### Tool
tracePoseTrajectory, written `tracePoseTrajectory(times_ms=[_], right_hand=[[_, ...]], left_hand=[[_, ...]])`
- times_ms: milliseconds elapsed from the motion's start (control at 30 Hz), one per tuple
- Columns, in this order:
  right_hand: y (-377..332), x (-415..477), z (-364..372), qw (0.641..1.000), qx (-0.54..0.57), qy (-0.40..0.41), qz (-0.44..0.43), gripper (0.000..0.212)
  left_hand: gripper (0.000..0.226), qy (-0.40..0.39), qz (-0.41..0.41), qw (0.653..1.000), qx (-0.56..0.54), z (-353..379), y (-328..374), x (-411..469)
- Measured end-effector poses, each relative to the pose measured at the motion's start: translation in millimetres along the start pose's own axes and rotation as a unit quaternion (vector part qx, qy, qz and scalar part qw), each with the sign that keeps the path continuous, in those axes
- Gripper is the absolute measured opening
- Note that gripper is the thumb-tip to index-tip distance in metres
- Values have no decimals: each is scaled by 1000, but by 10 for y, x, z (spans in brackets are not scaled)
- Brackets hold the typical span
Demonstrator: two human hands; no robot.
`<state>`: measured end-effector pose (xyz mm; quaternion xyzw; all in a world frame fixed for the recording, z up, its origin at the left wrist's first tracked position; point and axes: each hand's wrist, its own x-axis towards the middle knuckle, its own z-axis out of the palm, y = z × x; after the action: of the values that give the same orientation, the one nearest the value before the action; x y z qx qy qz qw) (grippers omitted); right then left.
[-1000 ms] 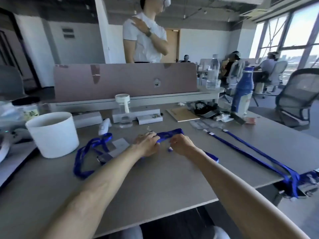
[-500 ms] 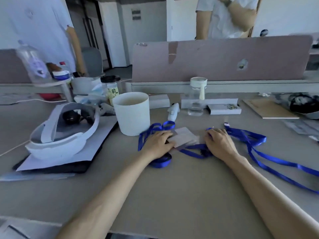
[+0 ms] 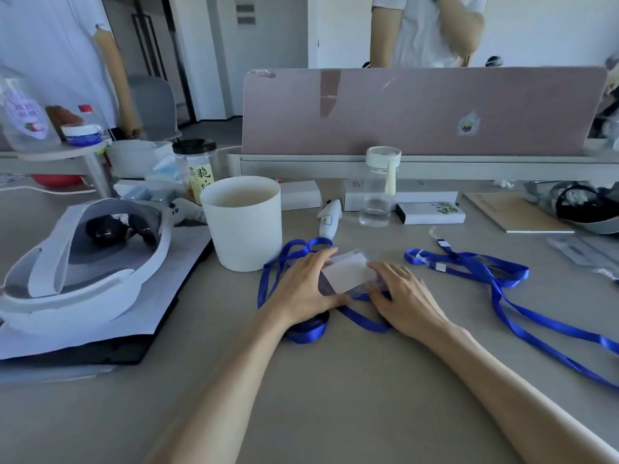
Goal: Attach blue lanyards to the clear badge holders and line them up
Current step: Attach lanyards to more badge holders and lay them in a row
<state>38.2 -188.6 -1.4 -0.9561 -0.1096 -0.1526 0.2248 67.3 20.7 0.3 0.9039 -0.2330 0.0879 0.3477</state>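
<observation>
Left hand (image 3: 301, 289) lies flat and spread, with its fingers along the far-left edge of the clear plastic badge holder with a white card insert (image 3: 348, 272) and its thumb at the near edge. Right hand (image 3: 405, 296) has relaxed fingers, their tips down on the holder's near-right corner. Neither hand is closed around it. They bracket it from both sides, probably to pin it flat and square it on the grey surface (image 3: 335, 396). Whether a clip is already fastened I cannot tell, because the hands cover that end. A looped blue ribbon lanyard (image 3: 306, 329) runs under both hands and bunches below the left wrist, so it likely belongs to this holder. A second blue lanyard (image 3: 495, 279) trails off to the right, well apart, probably waiting for its own holder. A white cylindrical cup (image 3: 244, 222) stands just beyond the left hand, close enough to crowd any row being laid out.
</observation>
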Motion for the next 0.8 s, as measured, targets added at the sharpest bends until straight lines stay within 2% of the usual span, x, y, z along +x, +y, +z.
tracePoseTrajectory(times_ms=[100, 200, 233, 267, 333, 400, 500, 800], right_hand=[[-44, 16, -118, 980, 179, -3, 87, 40], [-42, 15, -210, 938, 318, 25, 135, 17], [-45, -2, -237, 926, 350, 39, 135, 7], [-55, -13, -251, 911, 384, 56, 142, 6], [-71, -30, -266, 876, 446, 91, 161, 19], [-80, -39, -289, 849, 484, 116, 180, 21], [-40, -24, -324, 814, 520, 150, 210, 7], [-4, 1, -299, 792, 537, 147, 249, 7]], left_hand=[[82, 44, 59, 997, -5, -9, 106, -29], [74, 97, 75, 992, -28, 27, 158, -17], [71, 114, 61, 991, -46, 36, 152, -2], [68, 125, 35, 989, -68, 35, 143, 10], [54, 113, -26, 987, -108, 18, 99, 27], [35, 76, -68, 988, -117, -15, 71, 17], [16, 51, -77, 990, -103, -53, 97, -21], [14, 63, -81, 992, -75, 23, 124, 8]])
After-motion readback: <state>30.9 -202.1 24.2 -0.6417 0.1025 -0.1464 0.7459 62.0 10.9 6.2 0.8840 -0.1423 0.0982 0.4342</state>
